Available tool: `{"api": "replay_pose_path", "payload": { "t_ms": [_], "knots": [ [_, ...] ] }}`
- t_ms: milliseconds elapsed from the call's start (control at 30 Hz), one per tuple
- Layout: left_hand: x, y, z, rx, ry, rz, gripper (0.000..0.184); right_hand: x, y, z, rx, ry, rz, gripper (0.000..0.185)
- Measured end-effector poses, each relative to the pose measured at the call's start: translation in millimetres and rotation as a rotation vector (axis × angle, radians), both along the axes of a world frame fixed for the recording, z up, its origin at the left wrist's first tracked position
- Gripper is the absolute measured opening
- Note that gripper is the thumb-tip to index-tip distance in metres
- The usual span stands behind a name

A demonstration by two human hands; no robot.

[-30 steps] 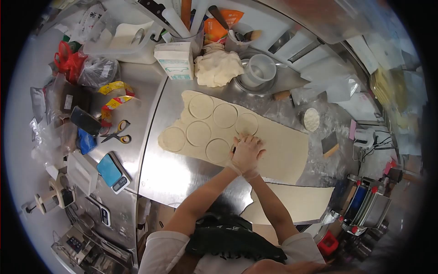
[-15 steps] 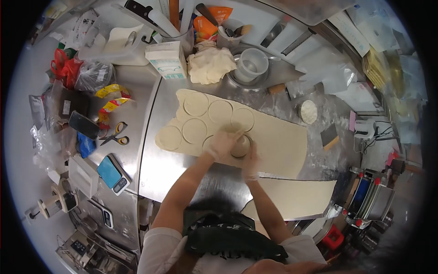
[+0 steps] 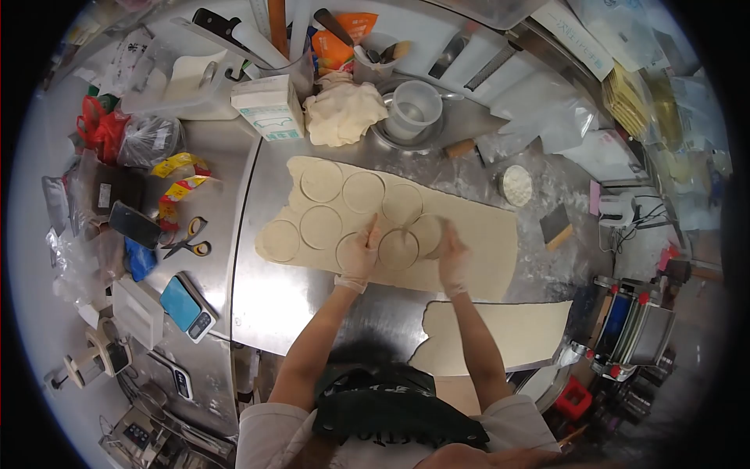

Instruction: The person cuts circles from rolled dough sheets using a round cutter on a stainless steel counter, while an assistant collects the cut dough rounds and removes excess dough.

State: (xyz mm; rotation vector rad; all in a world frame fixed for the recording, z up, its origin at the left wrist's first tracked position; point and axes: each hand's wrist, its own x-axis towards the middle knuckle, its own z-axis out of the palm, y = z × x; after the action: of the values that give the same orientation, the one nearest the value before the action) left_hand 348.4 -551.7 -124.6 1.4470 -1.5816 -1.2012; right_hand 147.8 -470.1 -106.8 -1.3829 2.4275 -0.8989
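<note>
Note second dough sheet [image 3: 500,336] nearest on counter [image 3: 289,301]; beyond, left hand [image 3: 362,256] half-curled over main dough sheet [image 3: 484,242], right hand [image 3: 453,259] loosely cupped beside blurred ring [image 3: 429,235]; can't tell whether gripping. Could nick neighbouring cut circles [image 3: 321,227] through sideways slip.

dough sheet [image 3: 484,246]: cream, ring-patterned | scale [image 3: 184,305]: blue top | bag [image 3: 98,131]: red | apron [image 3: 391,418]: seemingly dark green

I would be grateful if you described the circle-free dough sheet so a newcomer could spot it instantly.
On the steel table, find the large dough sheet marked with circles. Then move toward the person's body to the second sheet, ragged at its left end and partly hidden by the right forearm. Unlike its neighbour, it shows no circles.
</note>
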Motion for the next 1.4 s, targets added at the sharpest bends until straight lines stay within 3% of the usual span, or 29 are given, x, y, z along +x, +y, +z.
{"api": "replay_pose_path", "payload": {
  "t_ms": [100,200,400,900,1000,1100,1200,1400],
  "knots": [
    [-4.4,6.5,13.2,0.052,-0.195,-0.113,0.033,-33.4,-19.4,17.4,0.217,-0.017,-0.181,0.033],
    [-13.4,13.7,-1.7,-0.051,-0.058,-0.063,0.032,-46.0,-23.3,6.6,0.09,-0.012,-0.178,0.033],
    [-13.8,13.8,-8.3,0.042,-0.051,-0.074,0.031,-47.8,-29.6,1.3,0.235,-0.057,-0.194,0.034],
    [-36.8,-1.3,10.9,-0.172,-0.029,-0.059,0.027,-53.7,-29.4,-4.9,0.276,0.23,-0.082,0.038],
    [-53.1,-5.3,18.1,-0.053,-0.039,-0.057,0.03,-51.4,-34.9,2.9,0.34,0.35,-0.054,0.044],
    [-88.8,-10.1,28.8,-0.555,-0.287,-0.325,0.039,-38.2,-52.2,31.9,0.177,0.583,0.174,0.06],
    [-146.3,-21.5,46.6,-0.675,-0.359,-0.609,0.047,-22.6,-67.9,17.6,0.173,0.555,0.348,0.062],
    [-163.7,-34.7,78.4,-0.488,-0.622,-0.569,0.047,-16.9,-72.2,-12.3,0.36,0.491,0.322,0.065]
  ]
}}
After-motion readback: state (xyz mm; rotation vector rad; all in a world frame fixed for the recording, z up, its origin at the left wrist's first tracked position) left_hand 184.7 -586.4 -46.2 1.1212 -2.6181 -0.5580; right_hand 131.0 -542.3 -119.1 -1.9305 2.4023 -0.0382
